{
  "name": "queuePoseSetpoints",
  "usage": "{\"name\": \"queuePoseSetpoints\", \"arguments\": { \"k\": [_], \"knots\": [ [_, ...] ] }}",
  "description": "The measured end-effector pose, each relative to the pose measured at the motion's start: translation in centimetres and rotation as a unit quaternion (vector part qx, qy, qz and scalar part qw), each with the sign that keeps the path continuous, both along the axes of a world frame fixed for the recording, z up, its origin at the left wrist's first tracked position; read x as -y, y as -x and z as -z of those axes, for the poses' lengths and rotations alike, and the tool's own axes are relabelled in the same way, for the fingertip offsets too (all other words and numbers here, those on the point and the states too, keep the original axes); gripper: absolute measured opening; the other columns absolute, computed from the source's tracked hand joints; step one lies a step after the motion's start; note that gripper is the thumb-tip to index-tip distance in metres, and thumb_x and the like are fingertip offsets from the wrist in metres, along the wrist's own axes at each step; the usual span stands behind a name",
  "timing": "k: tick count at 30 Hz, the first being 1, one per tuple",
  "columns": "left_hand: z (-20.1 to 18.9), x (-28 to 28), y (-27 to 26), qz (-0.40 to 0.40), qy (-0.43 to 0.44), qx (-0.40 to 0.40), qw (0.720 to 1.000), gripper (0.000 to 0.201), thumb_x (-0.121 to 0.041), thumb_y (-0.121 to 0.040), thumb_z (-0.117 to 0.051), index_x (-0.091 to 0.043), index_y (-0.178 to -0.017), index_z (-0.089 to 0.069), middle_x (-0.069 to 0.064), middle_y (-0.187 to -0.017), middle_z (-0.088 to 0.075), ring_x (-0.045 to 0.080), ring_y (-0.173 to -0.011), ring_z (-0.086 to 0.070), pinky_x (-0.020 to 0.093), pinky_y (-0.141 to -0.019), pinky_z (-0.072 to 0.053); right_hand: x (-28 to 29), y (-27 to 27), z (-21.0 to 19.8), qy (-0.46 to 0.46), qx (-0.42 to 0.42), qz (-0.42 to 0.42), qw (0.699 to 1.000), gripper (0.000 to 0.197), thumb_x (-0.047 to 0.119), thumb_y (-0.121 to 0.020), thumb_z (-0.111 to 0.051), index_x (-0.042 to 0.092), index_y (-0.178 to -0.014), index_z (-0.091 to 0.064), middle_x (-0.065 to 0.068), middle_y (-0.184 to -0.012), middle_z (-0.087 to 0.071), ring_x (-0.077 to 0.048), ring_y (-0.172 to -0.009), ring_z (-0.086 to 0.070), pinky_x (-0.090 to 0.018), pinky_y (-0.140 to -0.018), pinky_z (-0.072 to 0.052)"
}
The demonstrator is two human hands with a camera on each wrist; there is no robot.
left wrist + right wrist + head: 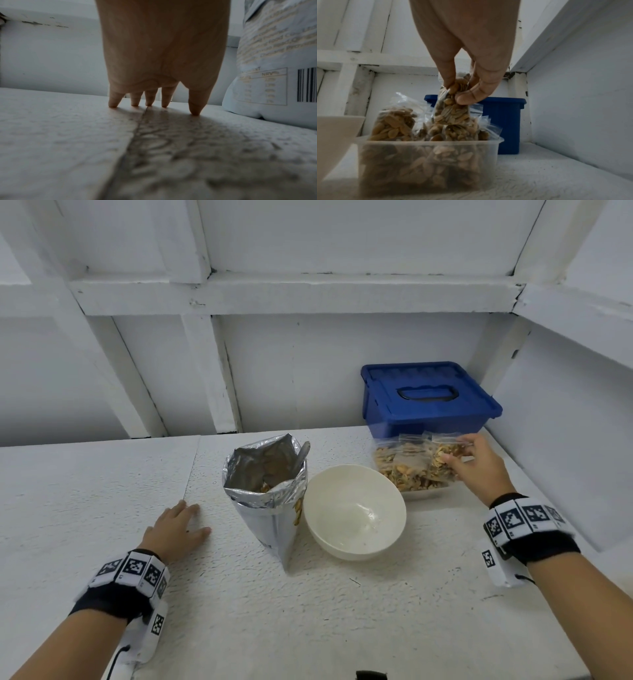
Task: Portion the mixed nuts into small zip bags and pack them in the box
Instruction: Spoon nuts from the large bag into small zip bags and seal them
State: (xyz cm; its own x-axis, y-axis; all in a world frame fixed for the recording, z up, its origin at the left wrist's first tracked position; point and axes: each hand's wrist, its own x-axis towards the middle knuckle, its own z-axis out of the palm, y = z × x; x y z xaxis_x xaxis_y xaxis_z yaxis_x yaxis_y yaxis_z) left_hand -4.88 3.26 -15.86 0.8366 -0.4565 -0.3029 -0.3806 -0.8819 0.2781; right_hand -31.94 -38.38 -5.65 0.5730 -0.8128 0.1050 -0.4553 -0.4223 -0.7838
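Nuts fill a small zip bag [452,112] that the right hand [478,462] pinches between thumb and fingertips [467,98], at the right of the head view; in the right wrist view it hangs mid-frame just above the other filled bags [393,125] standing in the clear plastic box [426,166]. That box sits on the white table [342,611] at centre right of the head view, in front of a blue lidded container [428,398] in the upper right. Left of the box stands a white bowl [354,511], and left of that, near the centre, an opened foil bag of mixed nuts [267,491] with a spoon handle [303,455] sticking out of it. The left hand [176,527] lies at lower left, fingers straight and spread, their tips [113,104] touching the tabletop, holding nothing, near the foil bag but apart from it
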Motion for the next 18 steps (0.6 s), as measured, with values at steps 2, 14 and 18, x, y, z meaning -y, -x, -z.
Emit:
{"name": "queuePoseSetpoints", "arguments": {
  "k": [2,14,18],
  "knots": [
    [0.0,0.1,0.0,0.000,0.003,0.000,1.000,0.066,-0.045,-0.090,-0.052,-0.018,-0.145,-0.026,0.007,-0.156,-0.012,0.026,-0.143,-0.012,0.048,-0.114,-0.018,-0.4,-0.2,0.4,-0.008,-0.011,-0.010,1.000,0.044,0.024,-0.084,-0.067,0.009,-0.120,-0.045,-0.014,-0.117,-0.058,-0.024,-0.099,-0.056,-0.036,-0.084,-0.048],
    [-0.1,0.4,0.3,-0.010,0.007,0.001,1.000,0.066,-0.045,-0.090,-0.053,-0.019,-0.145,-0.027,0.006,-0.156,-0.013,0.024,-0.143,-0.014,0.047,-0.114,-0.019,-2.9,-1.3,1.9,-0.018,-0.058,-0.032,0.998,0.045,0.016,-0.088,-0.061,0.007,-0.129,-0.042,-0.020,-0.119,-0.059,-0.031,-0.108,-0.058,-0.028,-0.084,-0.042],
    [-0.1,0.3,0.4,-0.016,0.006,0.003,1.000,0.065,-0.044,-0.090,-0.052,-0.020,-0.145,-0.027,0.005,-0.156,-0.013,0.023,-0.143,-0.013,0.047,-0.114,-0.018,-2.9,-1.5,1.7,-0.020,-0.085,-0.042,0.995,0.044,0.014,-0.087,-0.062,0.006,-0.127,-0.043,-0.019,-0.118,-0.060,-0.030,-0.108,-0.058,-0.027,-0.083,-0.041]
  ]
}}
